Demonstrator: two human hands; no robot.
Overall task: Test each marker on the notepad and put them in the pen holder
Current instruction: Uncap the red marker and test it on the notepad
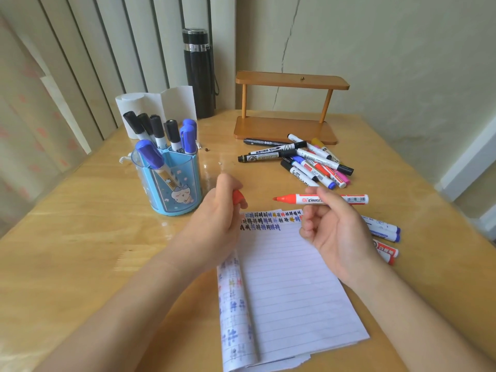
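Head view: the right hand (332, 224) pinches an uncapped red marker (322, 199); the left hand (217, 210) grips its cap (238, 197); next, tip to notepad (290, 277).

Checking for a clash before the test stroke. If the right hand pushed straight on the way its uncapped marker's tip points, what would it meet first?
Probably the red cap gripped in the left hand: the red marker in the right hand points leftward at it, though one view leaves depth unsure.

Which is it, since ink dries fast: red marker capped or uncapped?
Uncapped: the red marker shows a bare tip; the left hand holds its cap.
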